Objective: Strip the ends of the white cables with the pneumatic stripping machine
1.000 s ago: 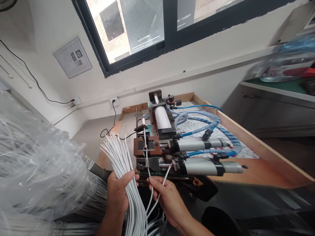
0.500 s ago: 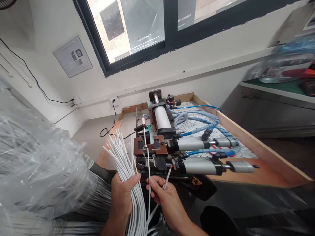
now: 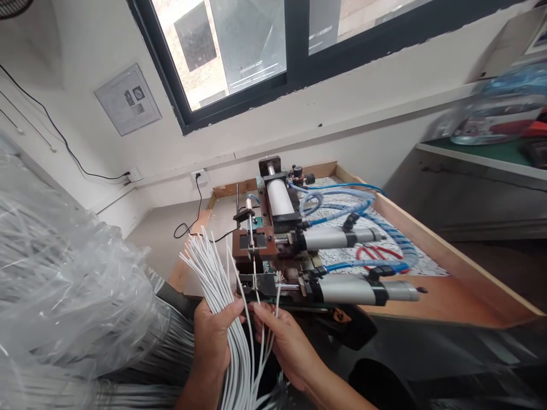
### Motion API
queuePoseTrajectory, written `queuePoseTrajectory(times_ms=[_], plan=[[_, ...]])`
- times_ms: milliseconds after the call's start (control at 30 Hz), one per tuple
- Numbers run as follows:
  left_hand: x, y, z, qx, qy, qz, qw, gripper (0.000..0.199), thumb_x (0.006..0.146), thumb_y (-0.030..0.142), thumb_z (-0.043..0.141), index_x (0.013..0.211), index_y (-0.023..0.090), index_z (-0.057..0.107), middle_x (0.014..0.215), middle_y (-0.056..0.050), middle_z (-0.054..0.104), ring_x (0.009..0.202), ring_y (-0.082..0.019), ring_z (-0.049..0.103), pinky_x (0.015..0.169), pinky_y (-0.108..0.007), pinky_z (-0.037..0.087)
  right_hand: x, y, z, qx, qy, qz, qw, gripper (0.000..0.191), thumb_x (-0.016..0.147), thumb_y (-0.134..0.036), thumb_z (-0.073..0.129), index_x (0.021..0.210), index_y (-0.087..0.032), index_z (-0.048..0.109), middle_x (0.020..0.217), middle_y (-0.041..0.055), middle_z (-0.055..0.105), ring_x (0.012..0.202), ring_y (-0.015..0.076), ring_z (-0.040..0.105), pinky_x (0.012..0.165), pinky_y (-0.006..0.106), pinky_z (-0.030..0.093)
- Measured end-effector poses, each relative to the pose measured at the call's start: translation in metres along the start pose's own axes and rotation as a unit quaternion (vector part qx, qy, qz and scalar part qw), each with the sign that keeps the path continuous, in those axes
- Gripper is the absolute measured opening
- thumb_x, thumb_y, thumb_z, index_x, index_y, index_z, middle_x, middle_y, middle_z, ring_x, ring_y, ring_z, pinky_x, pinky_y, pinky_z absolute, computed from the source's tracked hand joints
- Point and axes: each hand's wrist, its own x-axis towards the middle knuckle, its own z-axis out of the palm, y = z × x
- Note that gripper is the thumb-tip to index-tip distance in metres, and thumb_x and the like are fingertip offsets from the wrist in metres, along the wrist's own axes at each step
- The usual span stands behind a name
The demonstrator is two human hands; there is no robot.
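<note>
My left hand (image 3: 213, 333) is wrapped around a thick bundle of white cables (image 3: 213, 273), whose cut ends fan out above my thumb. Close beside it, my right hand (image 3: 284, 341) pinches a single white cable (image 3: 259, 307) between thumb and fingers. That cable's upper end runs into the jaws of a pneumatic wire-stripping machine (image 3: 252, 245). The dark front clamp (image 3: 261, 283) looks closed around it. Another white cable (image 3: 277, 299) stands up by my right fingers, and its lower part passes behind my hand.
Air cylinders (image 3: 348, 289) and blue hoses (image 3: 384, 228) fill the wood-edged tray (image 3: 444, 262) on the right. Plastic-wrapped cable bundles (image 3: 77, 285) crowd the left. A green-topped shelf (image 3: 491, 151) holds a large plastic bottle (image 3: 499, 114). A window (image 3: 239, 51) is above.
The machine's jaws have closed around the cable, and its upper cylinder assembly has shifted. My right hand has moved slightly left and up, toward the clamp. My left hand stays around the bundle.
</note>
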Motion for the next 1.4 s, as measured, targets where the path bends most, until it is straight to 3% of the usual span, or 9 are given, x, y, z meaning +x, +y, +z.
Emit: queuePoseTrajectory(times_ms=[100, 267, 600, 800, 933, 1033, 1133, 1267, 1400], plan=[[-0.001, 0.0, -0.001, -0.003, -0.005, -0.004, 1.0, 0.015, 0.052, 0.014, 0.07, 0.062, 0.011, 0.059, 0.052, 0.002, 0.058, 0.048, -0.009, 0.052, 0.051, -0.021, 0.043, -0.001, 0.002, 0.001, -0.044, -0.033, -0.011, 0.998, 0.03, 0.064, -0.04, 0.063, 0.063, -0.011, 0.057, 0.052, -0.0035, 0.039, 0.05, 0.0057, 0.032, 0.049, 0.019, 0.029], [-0.003, 0.0, -0.004, -0.01, 0.026, -0.05, 0.998, 0.02, 0.054, 0.021, 0.07, 0.069, 0.012, 0.061, 0.058, -0.001, 0.062, 0.055, -0.014, 0.057, 0.052, -0.025, 0.047, -0.009, 0.005, -0.003, -0.121, 0.034, -0.033, 0.992, 0.037, 0.064, -0.047, 0.059, 0.062, -0.011, 0.055, 0.045, -0.0039, 0.04, 0.043, 0.005, 0.031, 0.043, 0.019, 0.023], [-0.004, 0.001, -0.002, -0.009, 0.08, -0.059, 0.995, 0.022, 0.052, 0.02, 0.07, 0.066, 0.01, 0.057, 0.051, -0.001, 0.059, 0.05, -0.016, 0.058, 0.048, -0.026, 0.047, -0.02, 0.012, -0.011, -0.139, 0.024, 0.023, 0.99, 0.039, 0.063, -0.049, 0.058, 0.054, -0.012, 0.051, 0.036, -0.0043, 0.039, 0.035, 0.0028, 0.026, 0.04, 0.019, 0.012], [-0.003, -0.005, -0.006, 0.005, 0.065, -0.042, 0.997, 0.021, 0.053, 0.021, 0.07, 0.066, 0.01, 0.059, 0.052, -0.002, 0.061, 0.048, -0.014, 0.056, 0.045, -0.023, 0.044, -0.016, 0.005, -0.009, -0.119, 0.013, 0.027, 0.992, 0.033, 0.065, -0.042, 0.059, 0.056, -0.012, 0.051, 0.046, -0.0044, 0.039, 0.04, 0.0031, 0.026, 0.041, 0.018, 0.014], [-0.003, -0.01, -0.007, -0.032, 0.02, -0.024, 0.999, 0.019, 0.053, 0.016, 0.069, 0.07, 0.01, 0.062, 0.063, -0.004, 0.065, 0.056, -0.014, 0.058, 0.057, -0.025, 0.046, -0.011, 0.001, -0.006, -0.108, -0.008, 0.023, 0.994, 0.03, 0.063, -0.038, 0.063, 0.076, -0.012, 0.058, 0.055, -0.0042, 0.04, 0.047, 0.004, 0.028, 0.044, 0.017, 0.019], [-0.005, -0.011, -0.006, -0.053, -0.022, -0.015, 0.998, 0.024, 0.057, 0.015, 0.067, 0.08, 0.009, 0.063, 0.076, -0.007, 0.067, 0.066, -0.017, 0.059, 0.067, -0.029, 0.046, -0.008, 0.002, -0.003, -0.13, -0.017, 0.0, 0.991, 0.03, 0.063, -0.041, 0.063, 0.067, -0.011, 0.058, 0.051, -0.0045, 0.035, 0.048, 0.0045, 0.024, 0.045, 0.018, 0.02], [-0.007, -0.011, -0.006, -0.034, -0.011, -0.02, 0.999, 0.022, 0.056, 0.017, 0.068, 0.076, 0.009, 0.063, 0.07, -0.007, 0.066, 0.062, -0.016, 0.059, 0.062, -0.028, 0.047, -0.01, 0.005, -0.002, -0.136, 0.018, -0.036, 0.99, 0.032, 0.064, -0.043, 0.061, 0.063, -0.011, 0.058, 0.05, -0.0035, 0.037, 0.048, 0.0054, 0.026, 0.045, 0.019, 0.021], [-0.006, -0.01, -0.009, -0.001, 0.053, -0.049, 0.997, 0.021, 0.054, 0.02, 0.07, 0.07, 0.009, 0.061, 0.058, -0.005, 0.064, 0.055, -0.016, 0.059, 0.051, -0.025, 0.047, -0.016, 0.009, -0.007, -0.16, 0.081, -0.09, 0.98, 0.031, 0.066, -0.042, 0.06, 0.061, -0.011, 0.059, 0.055, 0.0004, 0.049, 0.052, 0.0077, 0.037, 0.05, 0.02, 0.029], [-0.004, -0.009, -0.008, -0.004, 0.074, -0.064, 0.995, 0.023, 0.054, 0.019, 0.069, 0.073, 0.01, 0.059, 0.058, -0.002, 0.062, 0.055, -0.017, 0.061, 0.051, -0.026, 0.049, -0.014, 0.008, -0.01, -0.132, 0.104, -0.065, 0.984, 0.031, 0.067, -0.042, 0.059, 0.062, -0.012, 0.058, 0.055, 0.0008, 0.052, 0.049, 0.0073, 0.039, 0.048, 0.02, 0.029]])
